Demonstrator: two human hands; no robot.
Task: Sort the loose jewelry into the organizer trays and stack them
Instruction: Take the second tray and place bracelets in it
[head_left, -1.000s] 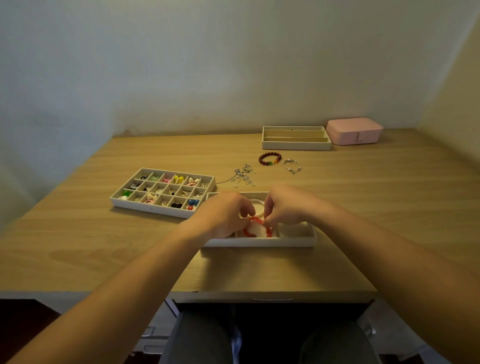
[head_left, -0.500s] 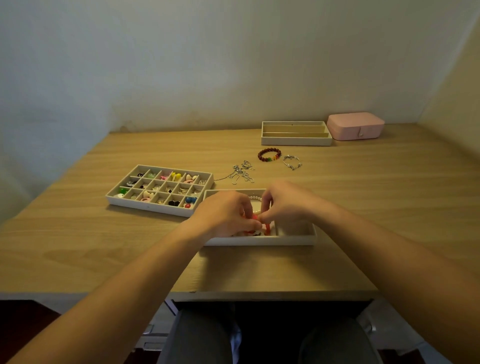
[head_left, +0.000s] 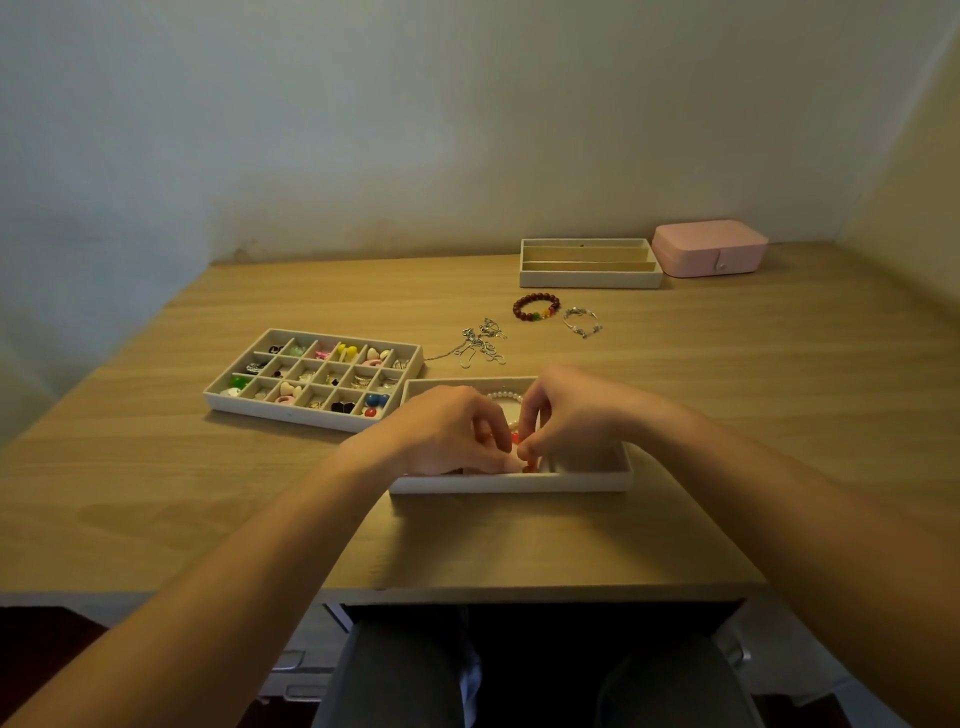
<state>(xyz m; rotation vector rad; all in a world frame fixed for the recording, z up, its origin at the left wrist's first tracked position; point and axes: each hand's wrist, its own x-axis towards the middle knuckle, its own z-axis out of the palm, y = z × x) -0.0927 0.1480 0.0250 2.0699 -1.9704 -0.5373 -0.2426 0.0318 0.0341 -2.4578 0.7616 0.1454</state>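
Two hands meet over the near organizer tray (head_left: 509, 484), which sits at the front of the worktop (head_left: 156, 467), straight ahead of the person. The left hand (head_left: 441, 431) and the right hand (head_left: 574, 415) are both curled, with their fingertips drawn together above the middle of the tray. Between them they pinch a red bead bracelet (head_left: 515, 439). Only a few red beads show between the fingers, so I cannot tell how the loop lies or which compartment it is over. A pearl bracelet (head_left: 503, 396) lies in the tray just behind the fingertips.

Once the red piece is set down, the remaining loose jewelry all lies beyond the hands. A tangle of silver chains (head_left: 480, 345) sits just past the tray's far rim, about equally near to either hand. A dark bead bracelet (head_left: 536, 306) and a silver bracelet (head_left: 582, 321) lie side by side farther back and to the right, so the right hand looks better placed to reach them. Behind those stands a long-slot tray (head_left: 589, 281), its slots running left to right, with a pink jewelry box (head_left: 709, 247) just beside it. The grid tray (head_left: 291, 415), already filled with small pieces, lies just beside the near tray on the left hand's side.
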